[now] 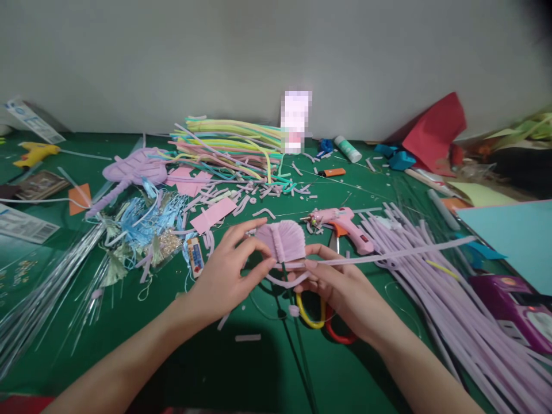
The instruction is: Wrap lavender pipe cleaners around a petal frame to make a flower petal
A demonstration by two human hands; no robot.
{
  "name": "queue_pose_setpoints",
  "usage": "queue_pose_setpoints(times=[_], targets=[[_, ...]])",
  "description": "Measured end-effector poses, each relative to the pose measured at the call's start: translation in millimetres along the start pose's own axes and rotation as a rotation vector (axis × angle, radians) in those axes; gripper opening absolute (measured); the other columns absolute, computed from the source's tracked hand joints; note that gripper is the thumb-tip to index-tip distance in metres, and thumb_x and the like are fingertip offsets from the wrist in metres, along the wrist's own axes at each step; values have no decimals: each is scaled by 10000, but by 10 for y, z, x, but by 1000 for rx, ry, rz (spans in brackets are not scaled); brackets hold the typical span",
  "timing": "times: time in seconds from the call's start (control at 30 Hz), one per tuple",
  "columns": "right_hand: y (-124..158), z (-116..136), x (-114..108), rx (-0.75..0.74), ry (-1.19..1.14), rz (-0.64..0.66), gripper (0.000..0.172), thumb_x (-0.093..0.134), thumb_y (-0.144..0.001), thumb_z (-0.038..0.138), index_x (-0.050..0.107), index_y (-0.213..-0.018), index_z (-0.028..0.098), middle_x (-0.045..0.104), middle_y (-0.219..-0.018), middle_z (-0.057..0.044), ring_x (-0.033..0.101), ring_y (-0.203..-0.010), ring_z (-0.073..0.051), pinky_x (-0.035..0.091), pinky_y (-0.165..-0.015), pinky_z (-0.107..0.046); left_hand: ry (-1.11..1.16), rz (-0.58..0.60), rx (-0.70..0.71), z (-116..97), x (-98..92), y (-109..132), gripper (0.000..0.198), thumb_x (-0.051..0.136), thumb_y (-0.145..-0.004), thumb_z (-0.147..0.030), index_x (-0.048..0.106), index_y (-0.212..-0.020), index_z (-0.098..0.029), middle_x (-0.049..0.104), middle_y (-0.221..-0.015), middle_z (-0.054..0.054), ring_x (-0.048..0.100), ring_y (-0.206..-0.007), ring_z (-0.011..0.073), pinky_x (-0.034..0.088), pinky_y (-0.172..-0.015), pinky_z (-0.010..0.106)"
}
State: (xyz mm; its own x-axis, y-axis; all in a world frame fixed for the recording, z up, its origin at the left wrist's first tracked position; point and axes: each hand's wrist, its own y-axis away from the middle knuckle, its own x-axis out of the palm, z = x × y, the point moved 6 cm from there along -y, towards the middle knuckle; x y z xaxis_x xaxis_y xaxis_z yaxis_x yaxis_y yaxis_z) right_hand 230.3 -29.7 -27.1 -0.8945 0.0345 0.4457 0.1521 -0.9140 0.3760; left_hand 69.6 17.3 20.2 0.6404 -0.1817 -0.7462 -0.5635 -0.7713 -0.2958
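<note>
1. Green tabletop (215,374), smooth and flat, spans most of the frame; supplies ring its edges, probably to leave the middle to the hands.
2. Lilac stems (461,310), soft and fuzzy, fan across the lower right, lying roughly parallel, likely so one can be drawn out singly.
3. Multicoloured stems (228,144), yellow, teal and pink, make a loose stack by the wall at upper centre, seemingly put out of the way.
4. Left hand (228,270), at centre, is nearly closed, thumb and fingers pinching a lilac fan (293,241), apparently to steady it.
5. Right hand (340,287), just right of centre, has its thumb and fingertips narrowed on a lilac strip (401,253); the strip's long fuzzy end runs out to the right, and the grip beside the fan seems meant to control its near end.
6. A padded lilac leaf shape (138,167), ribbed and plush, lies at upper left, clear of the hands.
7. A pink glue gun (340,221), glossy plastic, lies behind the right hand, presumably for easy reach.
8. That fan, mid-frame between the hands, has fine velvety ribs and a thick wrapped spine; a thin dark stem (301,345) slopes down below it.
9. Scissors (316,325) with rounded yellow and red handles lie partly hidden by the right hand.
10. An orange lighter (334,172), small and smooth, lies at upper right of centre.
</note>
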Motion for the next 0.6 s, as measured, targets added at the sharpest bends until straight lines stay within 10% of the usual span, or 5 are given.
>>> queue_pose_setpoints(times=[0.37,0.6], targets=[[-67,77,86,-93,-77,18,385,574,-857,579,639,-1012,232,722,-929,-43,651,-853,-182,516,-704,-285,237,-48,-352,112,30,-13,298,466,-954,-433,652,-1007,-206,611,-1052,68,584,-1040,229,454,-912,369],[-53,201,102,-239,280,-41,480,436,-933,588,595,-1239,254,694,-1126,-64,626,-1059,-223,491,-851,-348,605,-27,-512,172,107,-25,392,513,-926,-477,557,-1190,-191,648,-1171,88,601,-1110,232,470,-915,335]])
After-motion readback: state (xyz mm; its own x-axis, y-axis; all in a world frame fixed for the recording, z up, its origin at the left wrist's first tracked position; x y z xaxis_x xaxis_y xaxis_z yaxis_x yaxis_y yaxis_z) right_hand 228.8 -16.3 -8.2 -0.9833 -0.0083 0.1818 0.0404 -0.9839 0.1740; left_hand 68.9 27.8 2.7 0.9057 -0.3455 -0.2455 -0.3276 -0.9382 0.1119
